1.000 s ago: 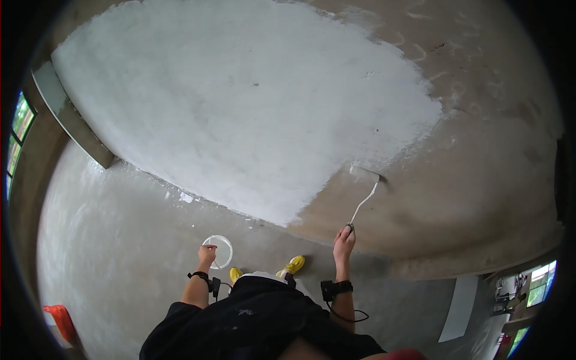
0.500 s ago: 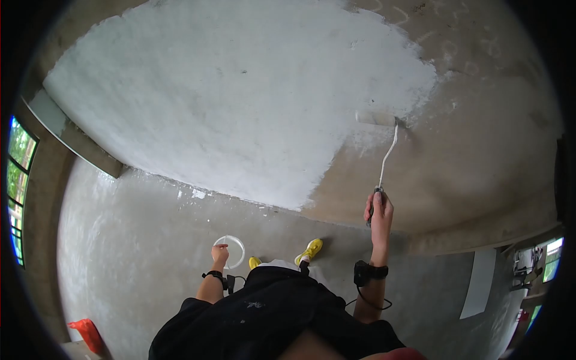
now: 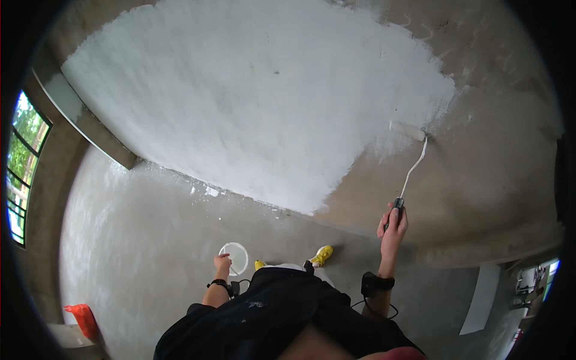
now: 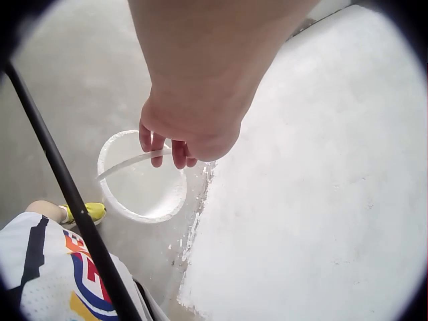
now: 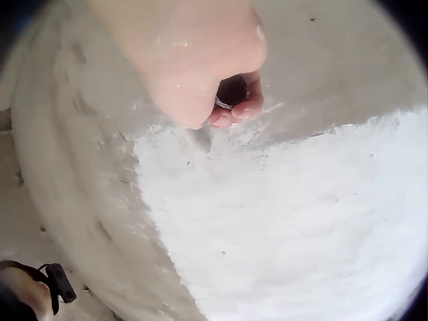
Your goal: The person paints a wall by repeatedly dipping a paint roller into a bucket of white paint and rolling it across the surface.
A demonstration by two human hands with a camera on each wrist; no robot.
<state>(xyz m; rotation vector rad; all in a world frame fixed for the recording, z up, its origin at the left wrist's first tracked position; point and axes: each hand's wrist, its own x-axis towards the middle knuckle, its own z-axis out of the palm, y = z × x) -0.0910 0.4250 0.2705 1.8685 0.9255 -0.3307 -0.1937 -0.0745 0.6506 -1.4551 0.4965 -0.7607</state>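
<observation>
In the head view, my right hand [image 3: 393, 229] grips the dark handle of a paint roller [image 3: 408, 130]. Its white sleeve lies against the wall at the right edge of the white paint, joined to the handle by a bent, paint-coated rod. The right wrist view shows fingers curled round the dark handle end [image 5: 232, 92]; my hand hides most of the roller. Low at the left, my left hand [image 3: 222, 262] holds a white bucket [image 4: 144, 219] by its thin bail handle [image 4: 124, 164], with fingers hooked over it. White paint coats the bucket's rim.
White paint [image 3: 240, 108] covers much of the wall, with bare brown wall [image 3: 480, 180] to the right. Paint flecks [image 3: 211, 191] dot the grey floor along the wall's foot. A ledge [image 3: 99, 129] juts out at left; a red bag [image 3: 83, 320] lies lower left.
My right hand has carried the roller up the wall and to the right, then slightly down. Fresh white streaks show on the brown wall below it. The left hand keeps holding the bucket.
</observation>
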